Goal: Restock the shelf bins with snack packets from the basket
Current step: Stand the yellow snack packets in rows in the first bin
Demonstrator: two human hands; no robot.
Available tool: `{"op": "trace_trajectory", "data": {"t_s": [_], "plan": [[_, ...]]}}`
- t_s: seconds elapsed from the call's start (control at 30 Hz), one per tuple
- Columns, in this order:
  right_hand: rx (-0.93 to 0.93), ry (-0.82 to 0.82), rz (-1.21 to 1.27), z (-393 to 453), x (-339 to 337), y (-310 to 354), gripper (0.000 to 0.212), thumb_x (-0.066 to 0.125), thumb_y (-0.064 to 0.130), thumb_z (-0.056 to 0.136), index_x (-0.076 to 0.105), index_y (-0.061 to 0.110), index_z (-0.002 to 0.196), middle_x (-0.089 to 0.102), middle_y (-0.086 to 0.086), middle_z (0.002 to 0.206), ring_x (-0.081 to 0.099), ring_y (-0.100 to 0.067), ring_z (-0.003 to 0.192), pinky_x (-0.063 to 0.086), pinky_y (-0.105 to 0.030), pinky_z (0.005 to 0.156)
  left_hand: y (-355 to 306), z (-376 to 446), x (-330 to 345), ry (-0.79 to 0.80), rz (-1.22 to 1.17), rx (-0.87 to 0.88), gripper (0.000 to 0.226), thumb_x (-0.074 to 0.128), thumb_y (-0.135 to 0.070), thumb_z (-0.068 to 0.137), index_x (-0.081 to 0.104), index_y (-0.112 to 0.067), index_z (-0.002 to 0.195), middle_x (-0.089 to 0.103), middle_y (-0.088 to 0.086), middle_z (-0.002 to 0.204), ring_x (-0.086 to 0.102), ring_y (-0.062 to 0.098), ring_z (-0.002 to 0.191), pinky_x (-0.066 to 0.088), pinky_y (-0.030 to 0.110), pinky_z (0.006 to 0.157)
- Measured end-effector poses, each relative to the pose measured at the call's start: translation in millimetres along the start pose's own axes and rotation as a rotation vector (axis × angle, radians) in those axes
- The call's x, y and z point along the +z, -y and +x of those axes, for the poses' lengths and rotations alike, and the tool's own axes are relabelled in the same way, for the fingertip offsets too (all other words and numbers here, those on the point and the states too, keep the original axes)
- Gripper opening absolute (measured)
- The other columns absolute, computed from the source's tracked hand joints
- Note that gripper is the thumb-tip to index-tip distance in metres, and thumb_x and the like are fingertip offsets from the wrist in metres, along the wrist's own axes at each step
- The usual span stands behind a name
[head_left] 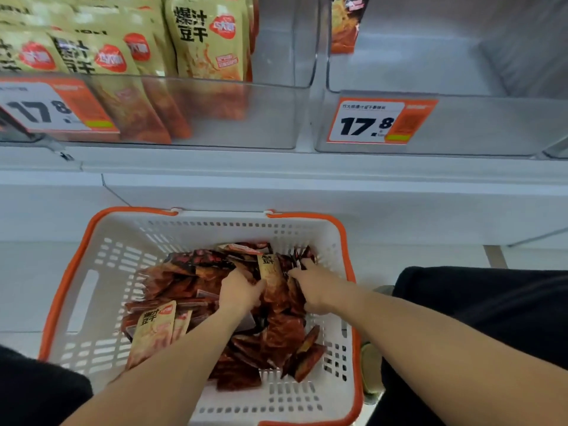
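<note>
Both my hands are down in the white basket [92, 290] with the orange rim, buried in the heap of dark red snack packets [276, 333]. My left hand [241, 292] is curled around a clump of them near the middle of the pile, fingers closed over the top edges. My right hand [313, 287] is pressed in from the other side with its fingers pushed between the upright packets by the basket's far right wall; I cannot tell if it has truly gripped anything or is only gathering. Between my hands one beige-fronted packet [270, 272] stands on edge.

Above, the right-hand clear bin [461, 130] is almost bare, with a single packet [345, 26] leaning at its back left corner, while the left-hand bin [215, 118] is well filled with beige tofu packets [203, 38]. Each bin carries an orange price tag [381, 121] on its front.

I judge the risk to be in the lift. The packets are slick and loosely stacked, so a bunch squeezed from two sides could fan out and spill back or over the basket rim. Some beige-fronted packets, such as the one at the near left [153, 330], lie mixed in with the red ones, so I could carry the wrong flavour into the sparse bin. The bin's front wall is tall too, and a wide handful may catch on it.
</note>
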State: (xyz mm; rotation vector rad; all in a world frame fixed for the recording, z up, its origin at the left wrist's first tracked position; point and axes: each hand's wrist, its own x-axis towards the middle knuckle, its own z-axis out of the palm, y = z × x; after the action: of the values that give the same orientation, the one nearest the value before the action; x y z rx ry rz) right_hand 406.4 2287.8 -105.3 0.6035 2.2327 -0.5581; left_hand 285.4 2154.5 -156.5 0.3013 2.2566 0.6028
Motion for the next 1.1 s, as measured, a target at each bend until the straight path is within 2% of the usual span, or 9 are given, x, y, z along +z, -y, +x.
{"op": "trace_trajectory", "data": {"t_s": [0.1,0.3,0.5,0.6,0.67,0.77,0.93,1.03,1.1], "plan": [[0.003,-0.01,-0.038,5.7,6.9,0.3,0.073,0.063,0.009,0.087,0.03,0.02,0.151,0.023,-0.019,0.152,0.036,-0.044,0.135,0.042,-0.051,0.108,-1.2,3.6,7.5,0.042,0.023,0.002,0.042,0.074,-0.039,0.087,0.059,-0.007,0.109,0.067,0.002,0.052,0.063,0.006,0.043,0.045,0.019,0.047],[0.026,0.052,-0.117,2.5,6.1,8.1,0.074,0.065,0.008,0.085,0.032,0.023,0.15,0.012,-0.015,0.159,0.022,-0.047,0.143,0.035,-0.057,0.112,4.3,-4.3,14.5,0.001,0.046,0.055,0.035,0.075,-0.022,0.088,0.059,-0.006,0.115,0.07,0.002,0.063,0.065,0.002,0.051,0.037,0.013,0.046],[0.024,-0.005,-0.182,-18.5,-43.6,26.8,0.024,0.056,0.011,0.089,0.057,0.009,0.113,0.056,-0.01,0.107,0.057,-0.03,0.094,0.051,-0.04,0.082,-15.7,-6.0,-27.2,0.199,0.315,0.084,0.021,0.072,-0.014,0.084,0.061,-0.008,0.067,0.061,0.002,0.056,0.06,0.014,0.05,0.041,0.019,0.043],[0.005,-0.139,-0.291,-41.0,-90.4,57.3,0.006,0.056,0.012,0.09,0.055,0.013,0.085,0.05,-0.004,0.077,0.05,-0.022,0.073,0.049,-0.039,0.074,-32.7,-11.4,-62.2,0.292,0.478,0.132,0.017,0.062,-0.009,0.09,0.072,0.004,0.083,0.073,0.011,0.069,0.071,0.021,0.062,0.059,0.027,0.057],[-0.052,-0.187,-0.301,-59.6,-124.4,79.8,0.023,0.059,0.011,0.089,0.045,0.014,0.072,0.049,-0.004,0.075,0.051,-0.02,0.068,0.046,-0.033,0.064,-44.5,-19.7,-88.9,0.359,0.548,0.195,0.017,0.059,-0.007,0.092,0.071,0.006,0.094,0.074,0.013,0.073,0.071,0.018,0.059,0.061,0.03,0.06],[-0.099,-0.238,-0.318,-86.3,-166.6,99.1,0.013,0.07,0.021,0.087,0.061,0.012,0.09,0.061,-0.006,0.092,0.061,-0.026,0.086,0.048,-0.028,0.064,-62.0,-34.7,-138.3,0.288,0.585,0.362,0.01,0.064,-0.008,0.088,0.065,-0.01,0.098,0.073,0.011,0.092,0.067,0.014,0.061,0.055,0.026,0.056],[-0.116,-0.322,-0.282,-117.5,-200.2,108.8,0.06,0.076,0.042,0.084,0.055,0.014,0.133,0.06,-0.006,0.13,0.059,-0.027,0.113,0.051,-0.034,0.086,-79.9,-77.1,-223.1,0.222,0.467,0.571,0.015,0.068,-0.017,0.093,0.057,-0.026,0.096,0.069,-0.008,0.09,0.063,0.003,0.061,0.048,0.02,0.058],[-0.19,-0.447,-0.213,-124.7,-207.2,119.7,0.063,0.076,0.04,0.084,0.047,0.016,0.135,0.058,-0.005,0.127,0.056,-0.027,0.114,0.047,-0.032,0.081,-84.4,-100.6,-256.3,0.205,0.231,0.644,0.016,0.068,-0.011,0.092,0.057,-0.022,0.095,0.072,0.001,0.078,0.064,0.021,0.066,0.049,0.033,0.065],[-0.262,-0.546,-0.131,-133.7,-216.4,124.6,0.046,0.074,0.036,0.086,0.052,0.016,0.121,0.06,0.001,0.11,0.055,-0.024,0.109,0.044,-0.031,0.072,-89.9,-114.4,-267.5,0.143,0.104,0.704,0.014,0.068,-0.008,0.092,0.059,-0.017,0.098,0.071,0.003,0.079,0.067,0.019,0.073,0.051,0.027,0.071]]}}
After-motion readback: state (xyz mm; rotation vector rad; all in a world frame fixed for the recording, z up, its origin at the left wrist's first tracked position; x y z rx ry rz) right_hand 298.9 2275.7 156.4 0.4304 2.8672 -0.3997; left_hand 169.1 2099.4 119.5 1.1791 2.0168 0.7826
